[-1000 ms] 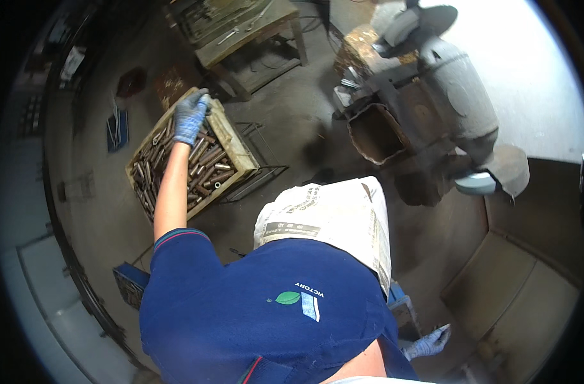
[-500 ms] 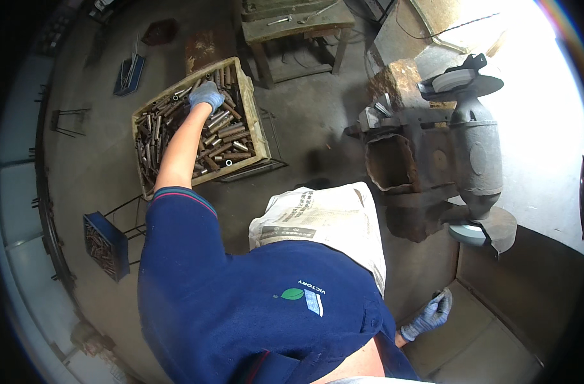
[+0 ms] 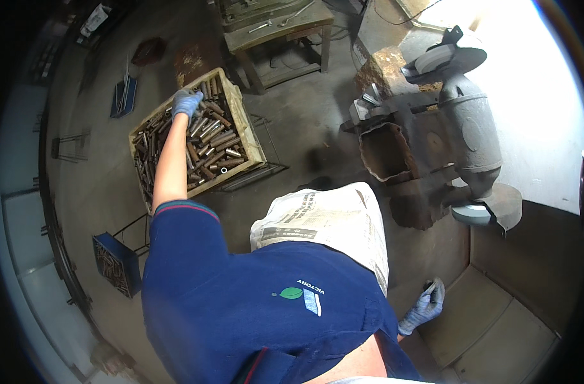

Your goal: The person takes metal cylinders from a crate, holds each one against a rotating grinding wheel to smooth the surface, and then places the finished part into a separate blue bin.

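Observation:
My left hand [image 3: 186, 103], in a blue-grey glove, is down among short metal tubes [image 3: 210, 132] in a large pale, worn crate [image 3: 244, 121] at the left. Its fingers are curled at the upper part of the heap and appear closed on one tube, mostly covered by the glove. The tubes lie jumbled, some rusty brown, others shiny. Low at the right, my right hand [image 3: 425, 306], gloved alike, is held beside my body with its fingers bent together. Something dark shows at its fingertips, too small to make out.
A bench grinder [image 3: 472, 131] with two wheels stands at the right, beside a rusty open-topped metal box [image 3: 386, 153]. A blue bin [image 3: 117, 264] of small parts is at the left. Behind is a worktable [image 3: 279, 32] with tools. A pale apron [image 3: 320, 214] covers my lap.
My left hand has shifted slightly left over the tubes, still in the crate. My right hand stays low at the right, a little closer to my body. The whole view has turned slightly.

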Action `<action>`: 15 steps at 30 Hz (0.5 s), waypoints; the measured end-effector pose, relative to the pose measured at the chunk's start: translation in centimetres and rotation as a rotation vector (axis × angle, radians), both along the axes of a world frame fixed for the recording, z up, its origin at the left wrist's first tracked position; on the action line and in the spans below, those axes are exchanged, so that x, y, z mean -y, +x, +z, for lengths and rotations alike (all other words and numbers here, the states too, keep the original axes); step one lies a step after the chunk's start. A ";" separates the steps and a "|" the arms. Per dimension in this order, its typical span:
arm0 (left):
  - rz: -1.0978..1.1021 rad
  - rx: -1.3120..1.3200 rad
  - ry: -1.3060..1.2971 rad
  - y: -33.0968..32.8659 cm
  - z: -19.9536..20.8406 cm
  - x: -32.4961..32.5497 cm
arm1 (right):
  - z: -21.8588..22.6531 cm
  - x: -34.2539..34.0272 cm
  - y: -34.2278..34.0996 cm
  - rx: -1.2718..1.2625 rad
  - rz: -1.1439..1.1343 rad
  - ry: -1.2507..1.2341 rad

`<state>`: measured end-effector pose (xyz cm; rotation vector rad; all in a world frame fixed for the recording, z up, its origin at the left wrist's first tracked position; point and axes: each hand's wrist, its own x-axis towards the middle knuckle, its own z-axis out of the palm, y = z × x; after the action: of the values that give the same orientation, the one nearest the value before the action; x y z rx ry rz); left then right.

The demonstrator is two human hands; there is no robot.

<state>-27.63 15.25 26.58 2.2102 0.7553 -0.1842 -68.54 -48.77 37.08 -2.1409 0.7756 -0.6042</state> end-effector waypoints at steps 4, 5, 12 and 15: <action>-0.262 0.415 -0.631 -1.0 4.6 11.3 | 2.2 -2.8 4.2 0.077 0.136 0.072; -0.380 0.373 -0.746 -1.4 6.9 16.2 | 2.6 -3.8 6.2 0.138 0.268 0.035; -0.659 -0.046 -1.236 -8.5 10.2 40.1 | 4.5 -9.7 17.1 0.175 0.727 -0.340; -0.741 -0.299 -1.366 -11.6 10.7 43.8 | 2.9 -8.7 16.2 0.132 0.567 -0.239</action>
<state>-39.23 -28.55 37.29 1.0112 -0.1597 -1.0503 -52.33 -40.11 39.96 -2.3623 0.0062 -0.5408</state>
